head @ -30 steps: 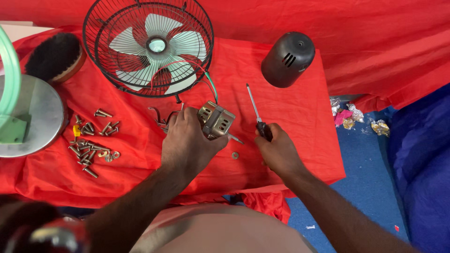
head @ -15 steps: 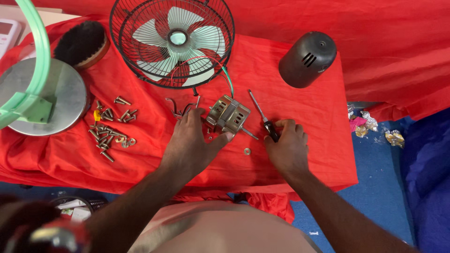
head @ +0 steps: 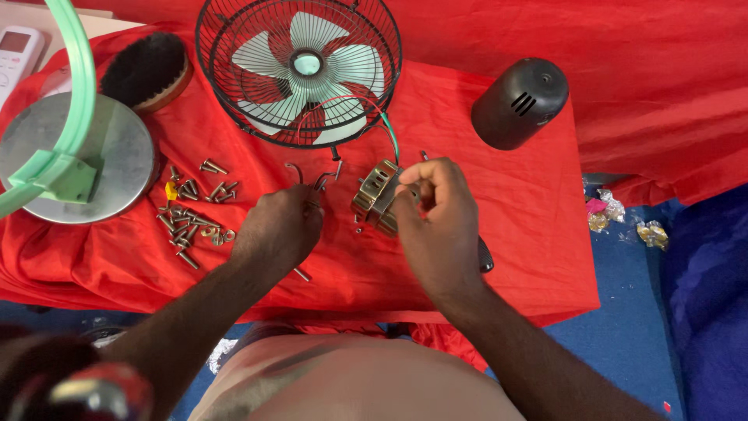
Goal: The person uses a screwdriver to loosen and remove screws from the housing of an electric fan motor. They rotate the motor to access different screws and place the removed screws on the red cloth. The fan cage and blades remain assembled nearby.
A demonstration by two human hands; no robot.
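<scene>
The right hand point(head: 438, 214) has its fingers curled around the motor point(head: 377, 196), lifted just off the red cloth point(head: 514, 234) at the table's middle. The left hand point(head: 278, 228) pinches narrow on a small part near the bent wire clips point(head: 304, 175); what it holds I cannot tell. Thin wires point(head: 387, 129) run from the motor to the fan point(head: 300, 66) behind. Tugging could strain them, and a dropped screw could roll among the screws point(head: 191, 214) at left.

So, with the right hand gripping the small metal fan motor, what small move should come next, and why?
Probably bring the left hand to the small metal fan motor to steady it: the right hand alone grips it, wires still run to the black-caged fan, and loose silver screws lie nearby.
</scene>
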